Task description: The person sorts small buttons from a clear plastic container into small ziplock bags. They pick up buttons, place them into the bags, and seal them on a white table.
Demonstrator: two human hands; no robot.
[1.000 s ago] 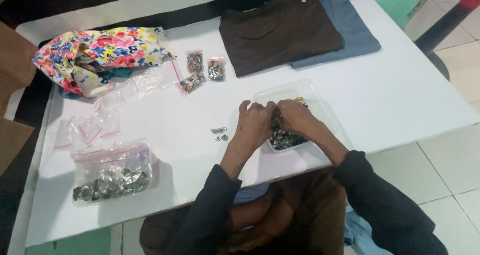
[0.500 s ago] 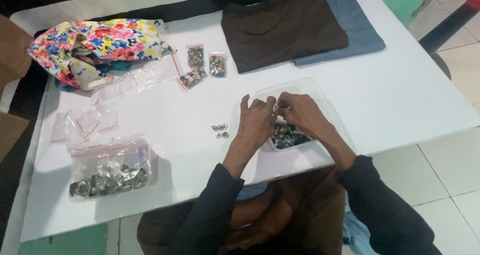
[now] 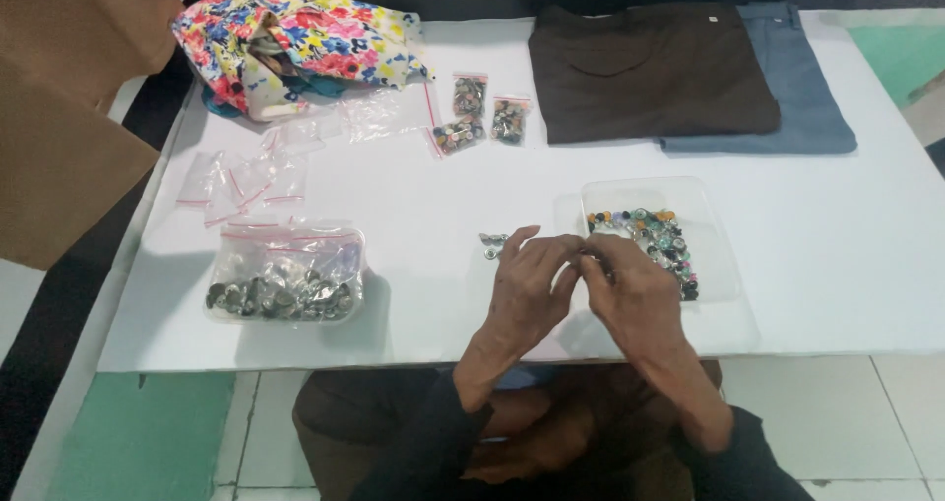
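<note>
We look down on a white table (image 3: 394, 206) that fills most of the frame, tiled floor (image 3: 847, 412) showing below it at lower right and a green patch of floor at lower left. Brown cardboard (image 3: 69, 117) leans at the far left, overlapping the table's left edge.

Left to right: a floral cloth bundle (image 3: 295, 43) sits upper left. Below it lie empty small zip bags (image 3: 246, 176). A large zip bag of metal buttons (image 3: 285, 275) lies lower left, near the front edge. Three small filled bags (image 3: 482, 112) sit upper centre. A few loose buttons (image 3: 490, 245) lie centre, just left of the hands.

Our left hand (image 3: 527, 289) and right hand (image 3: 635, 294) meet at centre, fingertips touching, pinched narrow. What they pinch is too small to tell. A clear plastic tray (image 3: 714, 255) sits just right of the hands, with mixed coloured buttons (image 3: 650, 235) along its left half. The right hand overlaps the tray's near left corner.

A folded brown garment (image 3: 650, 68) lies upper right on top of a folded blue garment (image 3: 807, 97).

Open table: broad bare strip through the middle left, and the whole right side beyond the tray. The front edge runs just under the wrists.
</note>
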